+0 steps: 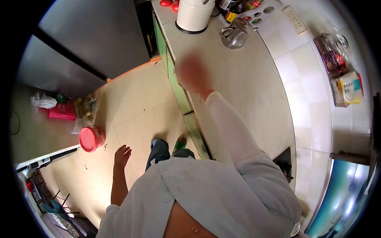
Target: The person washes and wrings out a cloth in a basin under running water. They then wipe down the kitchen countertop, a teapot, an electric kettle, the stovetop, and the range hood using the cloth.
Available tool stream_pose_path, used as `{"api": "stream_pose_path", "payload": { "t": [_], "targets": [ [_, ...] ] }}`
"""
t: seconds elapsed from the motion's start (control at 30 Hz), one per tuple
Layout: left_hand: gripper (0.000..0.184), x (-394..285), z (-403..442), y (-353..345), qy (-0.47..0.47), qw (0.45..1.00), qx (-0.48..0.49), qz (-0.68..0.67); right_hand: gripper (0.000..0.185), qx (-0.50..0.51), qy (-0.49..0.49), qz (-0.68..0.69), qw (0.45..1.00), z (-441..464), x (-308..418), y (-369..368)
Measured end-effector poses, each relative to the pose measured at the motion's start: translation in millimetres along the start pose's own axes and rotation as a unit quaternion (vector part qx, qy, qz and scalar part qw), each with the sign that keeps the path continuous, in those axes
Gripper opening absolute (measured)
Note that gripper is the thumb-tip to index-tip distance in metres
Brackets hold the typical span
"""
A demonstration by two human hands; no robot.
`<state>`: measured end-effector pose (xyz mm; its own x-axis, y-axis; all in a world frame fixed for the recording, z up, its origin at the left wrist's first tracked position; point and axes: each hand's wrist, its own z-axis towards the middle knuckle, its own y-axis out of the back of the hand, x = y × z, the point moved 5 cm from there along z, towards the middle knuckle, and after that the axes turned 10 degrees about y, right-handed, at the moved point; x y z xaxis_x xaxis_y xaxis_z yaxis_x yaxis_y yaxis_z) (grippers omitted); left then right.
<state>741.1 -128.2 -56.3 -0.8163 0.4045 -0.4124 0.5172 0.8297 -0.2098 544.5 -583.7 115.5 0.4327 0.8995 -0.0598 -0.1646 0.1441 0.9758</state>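
My right hand [194, 73], in a white sleeve, is over the pale countertop [238, 99] near its front edge. Motion smears its fingers into a reddish blur, so I cannot make out whether it holds anything. Beyond it on the counter stand a white round container [194, 16] with a dark base and a steel pot [237, 35] with a handle and lid. My left hand [123, 155] hangs low at my side above the tiled floor, fingers loosely apart, with nothing in it. The red-lidded bucket [92, 139] is the nearest thing to it.
Bottles and jars [240, 7] stand at the counter's far end, beside red tomatoes [170, 4]. A grey refrigerator [99, 35] is ahead on the left. Bags [63, 111] lie on a left surface. Packets [349, 89] hang on the tiled wall, below a socket strip [295, 20].
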Motion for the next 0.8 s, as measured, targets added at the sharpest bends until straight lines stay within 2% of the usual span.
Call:
{"api": "stream_pose_path", "payload": {
  "t": [0.03,0.07,0.13,0.2,0.27,0.3,0.4,0.43,0.47,0.5,0.57,0.63,0.67,0.73,0.8],
  "targets": [
    [0.035,-2.2,7.4,1.8,0.002,1.0,0.0,0.003,0.027,0.002,-0.003,0.001,1.0,12.0,-7.8,-12.5],
    [0.034,-6.3,16.8,6.5,-0.004,0.999,-0.008,0.031,0.027,-0.07,0.003,0.061,0.996,24.0,-14.1,-19.7],
    [0.033,-21.9,44.8,14.0,-0.035,0.994,-0.008,0.108,0.026,-0.143,-0.002,0.117,0.983,40.8,-35.0,-23.3],
    [0.032,-47.8,71.6,8.8,-0.057,0.988,0.016,0.146,0.036,-0.091,-0.041,0.116,0.988,54.7,-56.0,-26.9],
    [0.031,-93.4,65.5,-32.5,0.005,0.996,0.01,0.09,0.047,0.065,-0.097,0.001,0.993,67.9,-67.8,12.7],
    [0.031,-116.9,66.2,-52.1,0.045,0.998,-0.012,0.04,0.047,0.068,-0.107,-0.002,0.992,67.4,-84.8,7.5],
    [0.031,-178.6,97.6,-78.5,0.002,0.992,0.01,0.129,0.046,-0.077,-0.215,0.002,0.974,58.0,-143.0,-8.3],
    [0.031,-198.2,117.1,-82.9,0.004,0.987,-0.004,0.159,0.046,-0.076,-0.227,-0.001,0.971,57.6,-151.7,-18.6],
    [0.031,-216.7,131.6,-89.8,-0.035,0.977,0.024,0.211,0.05,-0.133,-0.216,-0.022,0.967,53.1,-154.7,-23.2],
    [0.031,-233.0,141.0,-102.8,-0.072,0.961,0.053,0.263,0.054,-0.188,-0.207,-0.043,0.959,44.7,-157.8,-31.5],
    [0.031,-261.2,121.6,-156.6,-0.045,0.957,0.044,0.283,0.057,-0.173,-0.245,-0.023,0.954,30.3,-151.1,-45.8],
    [0.031,-280.9,124.8,-202.2,-0.023,0.955,0.037,0.294,0.061,-0.111,-0.408,-0.041,0.905,13.0,-130.7,-25.0],
    [0.032,-286.4,130.5,-220.5,-0.047,0.937,0.067,0.34,0.063,0.064,-0.505,0.127,0.851,3.7,-143.6,-2.5],
    [0.033,-294.8,128.8,-263.7,-0.109,0.899,0.122,0.407,0.048,-0.033,-0.5,0.153,0.851,-77.1,-158.8,-6.1],
    [0.028,-299.3,106.4,-321.0,-0.162,0.858,0.147,0.465,0.035,-0.09,-0.514,0.021,0.853,-161.4,-184.1,-8.2]
  ]
}}
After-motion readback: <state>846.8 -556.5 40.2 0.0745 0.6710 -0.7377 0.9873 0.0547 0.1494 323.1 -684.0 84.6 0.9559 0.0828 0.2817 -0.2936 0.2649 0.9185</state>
